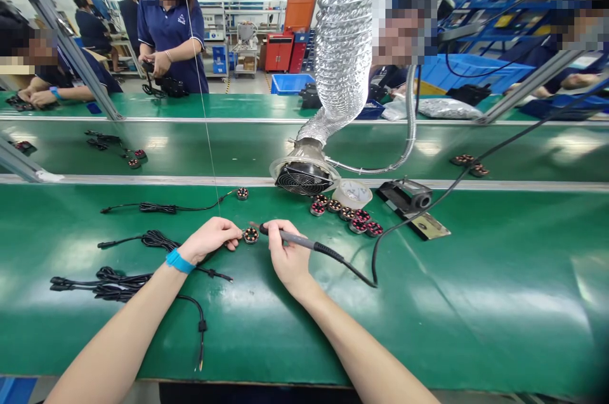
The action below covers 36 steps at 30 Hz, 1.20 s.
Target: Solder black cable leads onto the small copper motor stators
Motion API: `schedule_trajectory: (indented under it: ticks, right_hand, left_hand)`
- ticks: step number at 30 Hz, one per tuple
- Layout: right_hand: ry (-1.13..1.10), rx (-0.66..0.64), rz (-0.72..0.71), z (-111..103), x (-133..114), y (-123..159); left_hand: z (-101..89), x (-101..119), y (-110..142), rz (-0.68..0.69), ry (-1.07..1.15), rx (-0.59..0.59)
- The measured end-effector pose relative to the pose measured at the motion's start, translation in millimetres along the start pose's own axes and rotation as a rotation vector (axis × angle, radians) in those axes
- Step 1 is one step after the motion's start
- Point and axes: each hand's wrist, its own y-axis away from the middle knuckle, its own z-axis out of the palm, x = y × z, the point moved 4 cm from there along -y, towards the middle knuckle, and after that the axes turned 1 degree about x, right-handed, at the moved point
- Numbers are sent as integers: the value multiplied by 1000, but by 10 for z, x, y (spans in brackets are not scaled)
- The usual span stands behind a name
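My left hand pinches at the left edge of a small round motor stator with copper windings. What lies between its fingertips is too small to make out. A soldering iron is gripped like a pen in my right hand, its tip pointing left, close above the stator. Under and beside my left wrist is a coiled black cable. Nearer to me lies a bundle of black cables with bare wire ends. Farther back, another black cable runs to a second stator.
A fume extractor fan hangs from a silver duct just beyond my hands. Several stators sit by a roll of clear tape. The iron's stand is at right. Co-workers are across the bench.
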Motion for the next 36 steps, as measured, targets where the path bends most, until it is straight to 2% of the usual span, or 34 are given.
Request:
schedule_trajectory:
  ticks: [5,13,24,31,36]
  right_hand:
    - [5,-91,56,58,11,-33]
    - [67,-262,7,201,107,16]
    - [-124,-296,-79,267,165,8]
    - [-167,-341,-54,328,254,14]
    - [-184,-359,-43,359,262,17]
  left_hand:
    - [-1,-12,-2,2,8,-3]
    - [8,10,12,-7,15,9]
    - [10,35,23,-2,19,11]
    - [20,34,26,9,11,5]
    - [30,109,71,55,5,-15]
